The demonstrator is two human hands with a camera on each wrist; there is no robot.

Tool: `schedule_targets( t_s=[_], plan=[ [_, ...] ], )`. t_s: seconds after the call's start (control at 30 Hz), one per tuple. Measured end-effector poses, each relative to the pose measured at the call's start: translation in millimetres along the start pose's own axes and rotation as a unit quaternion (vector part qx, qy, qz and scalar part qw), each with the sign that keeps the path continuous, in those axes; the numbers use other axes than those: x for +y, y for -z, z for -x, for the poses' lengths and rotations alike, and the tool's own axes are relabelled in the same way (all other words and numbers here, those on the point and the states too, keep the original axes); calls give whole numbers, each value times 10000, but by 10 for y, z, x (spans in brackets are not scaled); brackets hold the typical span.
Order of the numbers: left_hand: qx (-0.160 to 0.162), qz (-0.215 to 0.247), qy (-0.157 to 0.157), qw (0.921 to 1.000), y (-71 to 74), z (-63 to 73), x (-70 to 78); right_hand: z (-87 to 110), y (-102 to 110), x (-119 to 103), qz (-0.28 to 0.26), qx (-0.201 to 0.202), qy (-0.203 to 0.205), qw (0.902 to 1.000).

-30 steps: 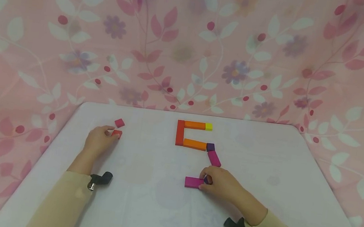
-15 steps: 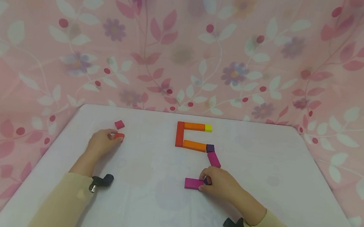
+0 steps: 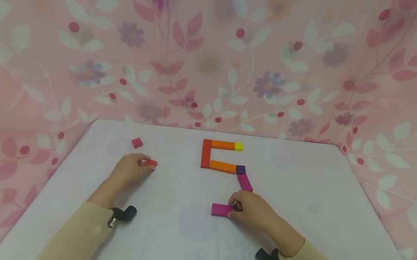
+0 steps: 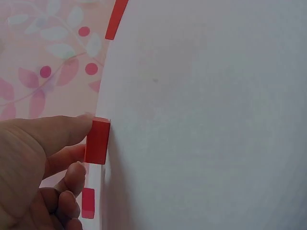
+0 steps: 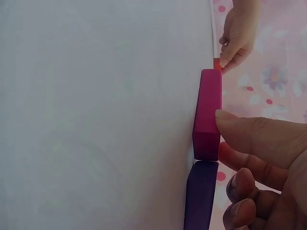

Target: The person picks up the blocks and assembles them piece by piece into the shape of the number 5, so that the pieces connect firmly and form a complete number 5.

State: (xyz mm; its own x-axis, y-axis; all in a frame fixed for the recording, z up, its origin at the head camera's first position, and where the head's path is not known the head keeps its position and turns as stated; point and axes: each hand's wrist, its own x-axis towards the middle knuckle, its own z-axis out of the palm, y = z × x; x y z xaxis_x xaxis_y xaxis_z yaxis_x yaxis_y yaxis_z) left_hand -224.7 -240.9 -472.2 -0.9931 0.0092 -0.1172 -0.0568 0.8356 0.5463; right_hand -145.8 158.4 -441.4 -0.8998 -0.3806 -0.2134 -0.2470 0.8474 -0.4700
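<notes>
My left hand pinches a small red block between thumb and forefinger, the other fingers curled in below. A pinkish-red block lies behind that hand, near the table's left side. My right hand pinches the right end of a long magenta block. Close against that end stands a dark purple block, mostly hidden by the fingers in the head view. Above the right hand, a second magenta block slants down from another purple block.
Farther back, a long red block joins two orange blocks, the upper ending at a yellow block and the lower at the purple one. All lie on a white-covered table before a pink floral cloth.
My left hand has carried the red block right and slightly toward me, away from the pinkish-red block. The right hand and the magenta block have stayed in place.
</notes>
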Motion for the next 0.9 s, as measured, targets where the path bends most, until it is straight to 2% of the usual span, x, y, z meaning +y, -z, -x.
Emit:
schedule_targets(
  t_s=[0.17, 0.43, 0.67, 0.9],
  plan=[
    [-89, -82, -107, 9999, -62, 49, 105, -13, -10, 17, -17, 4, 26, 10000],
    [-60, -233, -630, 9977, -152, 109, 274, -30, -7, 19, -1, -15, -14, 10000],
    [-80, -344, -639, 9973, -192, 119, 330, -35, 4, 13, -63, -48, -28, 10000],
    [-135, -238, -678, 9973, -219, 128, 364, -33, -2, 23, -28, -31, -52, 10000]
  ],
)
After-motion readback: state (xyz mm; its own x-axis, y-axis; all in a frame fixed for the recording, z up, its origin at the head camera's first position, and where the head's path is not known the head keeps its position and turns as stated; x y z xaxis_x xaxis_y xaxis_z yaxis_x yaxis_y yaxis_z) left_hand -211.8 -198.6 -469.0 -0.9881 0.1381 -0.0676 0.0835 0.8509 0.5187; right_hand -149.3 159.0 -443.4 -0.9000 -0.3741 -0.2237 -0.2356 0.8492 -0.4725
